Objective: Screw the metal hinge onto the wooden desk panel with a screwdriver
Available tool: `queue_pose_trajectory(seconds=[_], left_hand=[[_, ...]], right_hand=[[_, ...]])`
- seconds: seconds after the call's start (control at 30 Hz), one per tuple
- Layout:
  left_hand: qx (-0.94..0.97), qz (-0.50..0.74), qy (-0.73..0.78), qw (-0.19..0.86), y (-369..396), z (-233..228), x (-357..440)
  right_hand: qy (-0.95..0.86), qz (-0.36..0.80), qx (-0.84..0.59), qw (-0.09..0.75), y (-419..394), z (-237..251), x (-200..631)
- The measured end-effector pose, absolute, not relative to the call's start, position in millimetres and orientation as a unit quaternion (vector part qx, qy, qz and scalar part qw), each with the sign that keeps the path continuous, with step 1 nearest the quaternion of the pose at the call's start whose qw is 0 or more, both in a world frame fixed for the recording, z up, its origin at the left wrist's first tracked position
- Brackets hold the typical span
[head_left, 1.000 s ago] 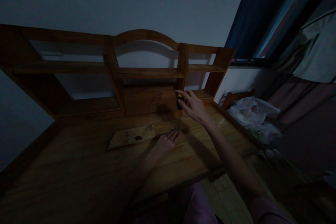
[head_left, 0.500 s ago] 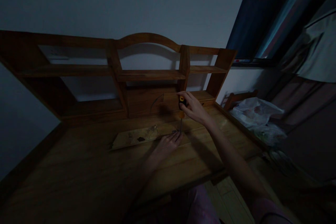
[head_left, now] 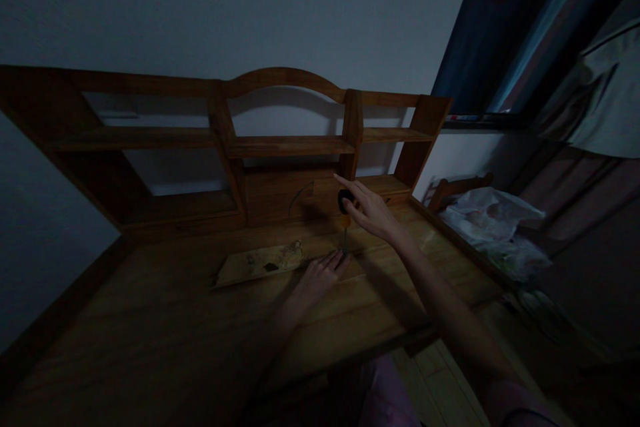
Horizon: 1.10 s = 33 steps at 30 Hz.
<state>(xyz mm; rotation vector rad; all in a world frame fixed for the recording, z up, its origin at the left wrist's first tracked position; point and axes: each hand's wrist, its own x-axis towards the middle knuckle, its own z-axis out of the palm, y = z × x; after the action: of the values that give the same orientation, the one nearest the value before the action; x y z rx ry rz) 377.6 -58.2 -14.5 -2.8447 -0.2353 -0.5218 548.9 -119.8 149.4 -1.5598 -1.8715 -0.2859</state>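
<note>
A screwdriver with a black and orange handle stands upright, its tip down on the right end of a flat wooden board lying on the wooden desk. My right hand grips the handle top with the index finger stretched out. My left hand rests flat on the board's right end, its fingertips right beside the screwdriver's shaft. The room is very dim.
A wooden hutch with shelves stands along the desk's back edge against the wall. Right of the desk sit a wooden chair back and white plastic bags. A dark curtain hangs at upper right.
My right hand has shifted its fingers on the screwdriver handle, the index finger now stretched out. The left hand and the board stay put; the view drifted slightly.
</note>
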Motion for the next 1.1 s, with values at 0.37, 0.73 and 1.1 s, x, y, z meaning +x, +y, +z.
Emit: queue_pose_trajectory(seconds=[0.37, 0.73, 1.1], left_hand=[[-0.974, -0.171, -0.071, 0.13, -57.8, -16.0, 379.0], [-0.97, -0.186, -0.062, 0.144, -57.8, -12.5, 379.0], [-0.97, -0.182, -0.058, 0.15, -59.8, -7.3, 376.9]], right_hand=[[-0.713, -0.109, -0.59, 0.363, -118.6, 149.1, 544.6], [-0.706, -0.127, -0.601, 0.352, -114.7, 152.8, 541.4], [-0.692, -0.143, -0.618, 0.344, -113.0, 152.1, 545.7]])
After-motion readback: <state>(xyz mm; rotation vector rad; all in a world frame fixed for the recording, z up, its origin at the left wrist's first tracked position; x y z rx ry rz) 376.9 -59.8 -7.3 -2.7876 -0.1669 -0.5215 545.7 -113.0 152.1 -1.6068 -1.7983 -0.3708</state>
